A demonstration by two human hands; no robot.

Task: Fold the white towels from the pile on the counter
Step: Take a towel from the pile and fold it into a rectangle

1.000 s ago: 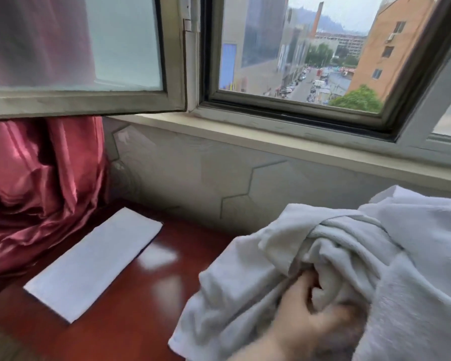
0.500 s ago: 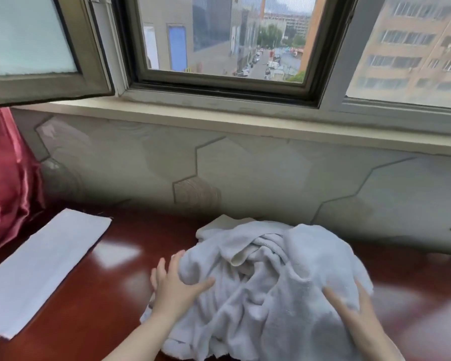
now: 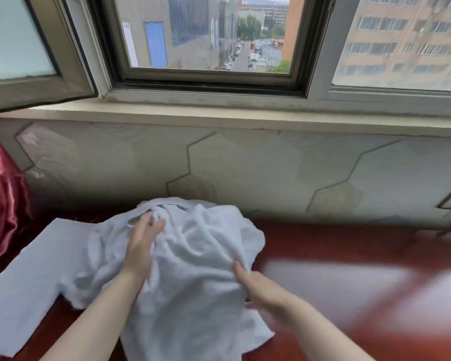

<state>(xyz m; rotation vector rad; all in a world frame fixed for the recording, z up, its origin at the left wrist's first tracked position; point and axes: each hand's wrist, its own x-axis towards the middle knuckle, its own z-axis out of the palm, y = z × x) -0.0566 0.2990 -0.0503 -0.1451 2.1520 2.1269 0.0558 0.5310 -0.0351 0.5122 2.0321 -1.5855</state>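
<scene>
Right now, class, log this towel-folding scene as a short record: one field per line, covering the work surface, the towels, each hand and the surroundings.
surface: glossy dark red wooden counter
pile: crumpled heap of white terry towels, unfolded
flat item: flat white rectangular cloth at left, partly under the heap
left hand: on top of the heap, fingers in its folds; grip unclear
right hand: at the heap's right edge, fingers extended
surroundings: shiny red curtain far left; grey-framed window behind

towel pile (image 3: 193, 256): white, crumpled heap | on red-brown counter (image 3: 349, 256), below window wall
</scene>
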